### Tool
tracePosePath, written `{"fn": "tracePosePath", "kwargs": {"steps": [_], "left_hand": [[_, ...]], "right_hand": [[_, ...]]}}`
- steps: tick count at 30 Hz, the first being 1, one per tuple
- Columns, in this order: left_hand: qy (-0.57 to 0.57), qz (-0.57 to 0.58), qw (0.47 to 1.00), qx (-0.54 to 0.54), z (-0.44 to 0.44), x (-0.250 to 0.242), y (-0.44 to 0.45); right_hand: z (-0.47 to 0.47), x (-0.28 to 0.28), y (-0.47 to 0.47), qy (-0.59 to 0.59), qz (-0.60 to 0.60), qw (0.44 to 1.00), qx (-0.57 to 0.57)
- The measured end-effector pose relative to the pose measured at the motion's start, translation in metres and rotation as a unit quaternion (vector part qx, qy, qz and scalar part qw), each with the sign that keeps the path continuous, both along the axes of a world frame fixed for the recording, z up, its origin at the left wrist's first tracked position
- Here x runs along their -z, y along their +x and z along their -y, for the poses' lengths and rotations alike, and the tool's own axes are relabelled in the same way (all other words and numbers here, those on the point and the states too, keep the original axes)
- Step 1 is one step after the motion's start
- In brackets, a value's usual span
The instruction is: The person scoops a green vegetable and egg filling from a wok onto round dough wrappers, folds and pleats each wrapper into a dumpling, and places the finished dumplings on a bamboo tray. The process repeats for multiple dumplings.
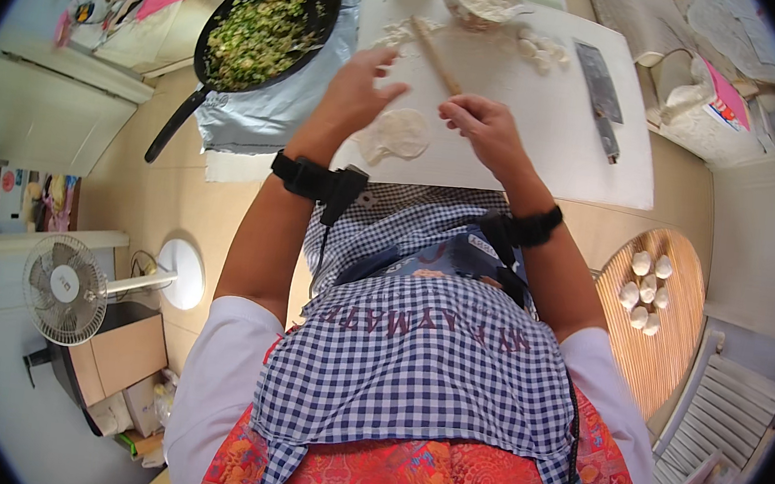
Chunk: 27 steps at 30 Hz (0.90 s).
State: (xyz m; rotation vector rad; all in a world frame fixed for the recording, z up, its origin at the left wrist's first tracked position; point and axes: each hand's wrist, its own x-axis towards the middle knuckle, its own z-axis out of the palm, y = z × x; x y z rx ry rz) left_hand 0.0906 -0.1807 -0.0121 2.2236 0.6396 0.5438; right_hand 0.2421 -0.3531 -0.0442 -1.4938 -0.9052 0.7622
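Observation:
On a white board (547, 138), my left hand (366, 91) is raised with its fingers apart, holding nothing, just above a thin round dough wrapper (395, 136). My right hand (482, 121) has its fingers curled at the near end of a wooden rolling pin (435, 56); whether it grips the pin is not plain. Loose flour (406, 33) lies by the pin's far end. A bowl of flour (482, 0) stands at the back, with small dough pieces (542, 51) to its right. A cleaver (598, 87) rests at the board's right.
A black frying pan (327, 5) holding chopped green filling (260, 37) stands on silver foil sheeting (259, 118) at left, its handle jutting toward me. Several filled dumplings (647, 288) sit on a round slatted tray (667, 342) at right. A fan (65, 289) stands at lower left.

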Motion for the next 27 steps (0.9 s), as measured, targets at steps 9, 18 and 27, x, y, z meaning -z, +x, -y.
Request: {"fn": "tracePosePath", "kwargs": {"steps": [9,18,27], "left_hand": [[0.173,-0.128,0.977,0.011,-0.019,0.078,-0.035],[0.167,-0.194,0.966,0.040,-0.010,0.074,-0.034],[-0.272,-0.019,0.962,-0.002,-0.001,0.076,-0.042]], "right_hand": [[-0.070,0.071,-0.025,-0.036,0.409,0.910,-0.060],[-0.079,0.056,-0.013,-0.083,0.461,0.869,-0.159],[-0.047,0.053,0.004,-0.131,0.096,0.974,-0.156]]}}
